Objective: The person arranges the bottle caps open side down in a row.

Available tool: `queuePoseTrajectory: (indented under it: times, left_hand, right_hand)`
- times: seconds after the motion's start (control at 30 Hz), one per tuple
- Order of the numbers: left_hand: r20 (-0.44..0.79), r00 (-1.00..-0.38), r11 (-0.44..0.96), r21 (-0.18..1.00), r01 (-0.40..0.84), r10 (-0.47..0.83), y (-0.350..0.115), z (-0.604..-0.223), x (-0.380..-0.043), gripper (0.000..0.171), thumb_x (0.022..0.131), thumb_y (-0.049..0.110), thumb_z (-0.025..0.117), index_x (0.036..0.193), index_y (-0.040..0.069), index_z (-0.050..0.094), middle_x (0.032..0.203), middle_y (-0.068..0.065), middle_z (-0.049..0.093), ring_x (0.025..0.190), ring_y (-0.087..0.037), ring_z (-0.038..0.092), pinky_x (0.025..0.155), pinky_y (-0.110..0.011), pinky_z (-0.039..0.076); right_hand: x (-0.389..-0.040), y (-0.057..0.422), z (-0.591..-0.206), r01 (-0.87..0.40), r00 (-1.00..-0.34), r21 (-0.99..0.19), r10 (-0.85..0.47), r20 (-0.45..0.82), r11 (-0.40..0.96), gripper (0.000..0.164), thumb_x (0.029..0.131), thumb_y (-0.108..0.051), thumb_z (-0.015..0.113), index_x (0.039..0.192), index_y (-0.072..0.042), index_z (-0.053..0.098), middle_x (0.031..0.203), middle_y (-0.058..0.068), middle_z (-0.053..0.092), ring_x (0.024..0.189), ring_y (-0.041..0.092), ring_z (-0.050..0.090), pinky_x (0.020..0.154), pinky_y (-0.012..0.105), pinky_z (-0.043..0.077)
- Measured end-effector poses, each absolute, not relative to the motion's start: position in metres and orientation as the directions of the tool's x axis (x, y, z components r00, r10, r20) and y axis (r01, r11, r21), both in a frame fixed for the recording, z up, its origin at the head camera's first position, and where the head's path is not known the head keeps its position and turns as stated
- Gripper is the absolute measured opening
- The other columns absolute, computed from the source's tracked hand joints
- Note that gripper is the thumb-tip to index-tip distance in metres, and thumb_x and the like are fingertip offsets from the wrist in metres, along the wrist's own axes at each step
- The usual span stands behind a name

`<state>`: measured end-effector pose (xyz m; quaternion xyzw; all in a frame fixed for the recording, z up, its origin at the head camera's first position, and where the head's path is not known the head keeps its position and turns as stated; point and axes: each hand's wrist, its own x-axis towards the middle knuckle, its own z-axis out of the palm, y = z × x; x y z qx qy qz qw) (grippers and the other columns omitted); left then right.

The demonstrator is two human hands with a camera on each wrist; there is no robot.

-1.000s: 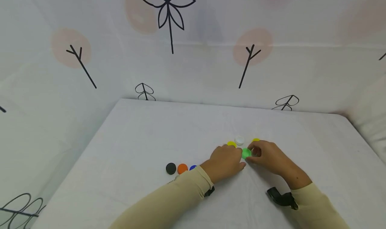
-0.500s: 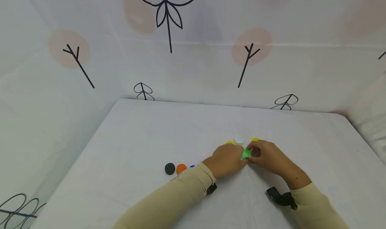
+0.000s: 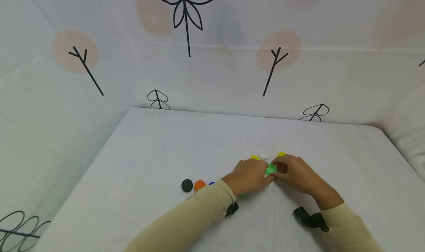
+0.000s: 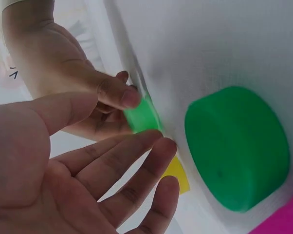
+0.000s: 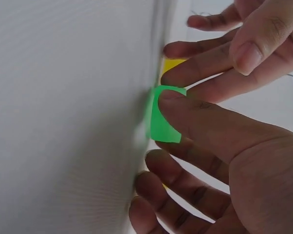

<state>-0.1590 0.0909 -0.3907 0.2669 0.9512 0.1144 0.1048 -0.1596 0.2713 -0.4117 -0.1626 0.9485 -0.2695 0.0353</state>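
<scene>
Light green cap: between my two hands, low over the white tabletop; whether its edge touches the cloth I can't tell.
Right-hand pinch: my right hand has the cap between thumb and finger, parted only by its width, the thumb flat against its side.
Left-hand fingers: my left hand grips nothing, its fingers loosely extended, tips just beside the cap; I can't tell if they touch.
Beyond the cap: a white cap between two yellow caps.
Under my left wrist: a dark green cap, near something magenta.
Farther left: black, orange and blue caps, the blue partly hidden by my sleeve.
</scene>
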Motion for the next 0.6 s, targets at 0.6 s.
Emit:
queuePoseTrajectory:
  times: [0.6]
  left_hand:
    - [0.148, -0.833, 0.808, 0.204, 0.553, 0.533, 0.078, -0.367, -0.158, 0.017, 0.093, 0.03, 0.071, 0.107, 0.02, 0.073, 0.083, 0.011, 0.073, 0.066, -0.004, 0.062, 0.058, -0.02, 0.043]
  right_hand:
    - [-0.152, 0.267, -0.392, -0.294, -0.956, -0.603, -0.245, 0.164, 0.742, 0.026, 0.088, -0.017, 0.077, 0.112, -0.01, 0.072, 0.1, 0.005, 0.075, 0.086, 0.018, 0.072, 0.071, 0.022, 0.057]
